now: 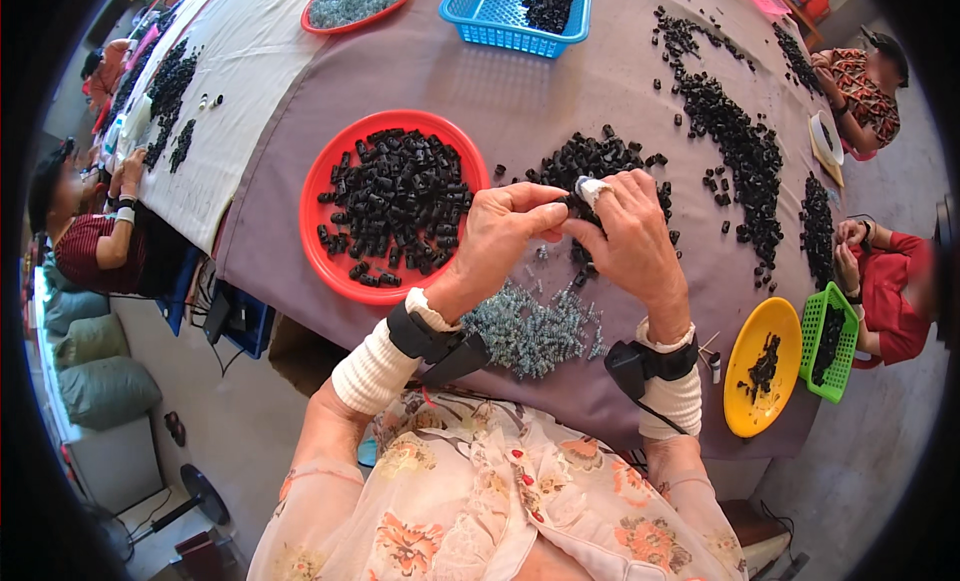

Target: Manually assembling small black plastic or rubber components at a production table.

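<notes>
My left hand (505, 226) and my right hand (632, 239) meet over the table, fingertips pinched together around a small black cylindrical part (573, 203), mostly covered by the fingers. White tape wraps one finger of the right hand. Just beyond the hands lies a heap of similar black parts (585, 156). Between my forearms, near the table edge, sits a pile of small translucent blue-grey pieces (530, 326). To the left of my left hand, a round red tray (314, 256) holds many black cylindrical parts (400, 196).
A blue basket (510, 38) and a red dish of translucent pieces (358, 1) stand at the back. On the right are a yellow plate (740, 381), a green basket (842, 356) and scattered black parts (745, 166). Other people work at both sides.
</notes>
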A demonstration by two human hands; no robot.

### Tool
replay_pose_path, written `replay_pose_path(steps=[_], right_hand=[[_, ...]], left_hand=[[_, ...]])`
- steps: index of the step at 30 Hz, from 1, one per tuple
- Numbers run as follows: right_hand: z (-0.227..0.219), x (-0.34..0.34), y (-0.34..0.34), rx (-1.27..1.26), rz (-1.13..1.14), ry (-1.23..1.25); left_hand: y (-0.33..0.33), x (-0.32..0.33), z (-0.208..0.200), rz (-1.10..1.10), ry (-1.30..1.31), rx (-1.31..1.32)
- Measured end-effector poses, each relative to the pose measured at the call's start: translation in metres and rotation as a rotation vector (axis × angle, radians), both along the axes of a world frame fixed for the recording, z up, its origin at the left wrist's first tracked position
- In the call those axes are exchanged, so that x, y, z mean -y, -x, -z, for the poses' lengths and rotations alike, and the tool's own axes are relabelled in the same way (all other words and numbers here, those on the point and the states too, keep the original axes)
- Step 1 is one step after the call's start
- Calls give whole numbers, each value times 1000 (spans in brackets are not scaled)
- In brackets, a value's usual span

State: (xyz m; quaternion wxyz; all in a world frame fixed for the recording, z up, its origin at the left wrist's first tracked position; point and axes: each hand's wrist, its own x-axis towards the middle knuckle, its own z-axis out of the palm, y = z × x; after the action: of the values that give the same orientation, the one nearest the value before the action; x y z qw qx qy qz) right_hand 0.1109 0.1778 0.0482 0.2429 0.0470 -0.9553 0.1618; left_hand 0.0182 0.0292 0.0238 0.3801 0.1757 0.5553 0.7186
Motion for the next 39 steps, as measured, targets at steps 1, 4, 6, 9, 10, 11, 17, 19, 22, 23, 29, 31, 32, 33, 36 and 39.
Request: replay_pose_path(steps=[1, 4, 6, 9, 10, 11, 17, 19, 22, 23, 29, 31, 32, 33, 36, 39], right_hand=[[-2, 2, 1, -20, 17, -58], [3, 5, 4, -34, 51, -139], [6, 3, 4, -27, 72, -162], [8, 4, 5, -75, 64, -108], [9, 4, 5, -81, 58, -119], [9, 5, 5, -86, 53, -129], [16, 7, 5, -87, 65, -68], [20, 6, 6, -109, 49, -57], [22, 4, 7, -139, 18, -31], [22, 3, 7, -146, 5, -16], [15, -1, 14, -115, -86, 28], [8, -1, 13, -74, -52, 27], [8, -5, 13, -56, -22, 54], [9, -9, 13, -38, 8, 82], [20, -23, 2, 4, 114, 81], [33, -32, -13, 142, 203, 66]], left_hand=[[0, 0, -1, 1, 15, 40], [-2, 0, 5, -2, -46, 115], [-2, -3, 5, 5, -37, 140], [0, 1, 11, 30, -25, 159], [0, 2, 12, 60, -20, 158], [0, 3, 12, 62, -20, 159], [-2, 3, 13, 69, -65, 151], [-3, 3, 10, 53, -54, 148], [-1, 4, 16, 55, -52, 197], [0, 6, 15, 55, -51, 197], [2, 6, 10, 164, -16, 131], [6, 7, 7, 140, -55, 141], [7, 8, 9, 86, -86, 177], [9, 10, 10, 85, -83, 179], [22, 22, 15, -200, -133, 208], [37, 42, 24, -395, -157, 249]])
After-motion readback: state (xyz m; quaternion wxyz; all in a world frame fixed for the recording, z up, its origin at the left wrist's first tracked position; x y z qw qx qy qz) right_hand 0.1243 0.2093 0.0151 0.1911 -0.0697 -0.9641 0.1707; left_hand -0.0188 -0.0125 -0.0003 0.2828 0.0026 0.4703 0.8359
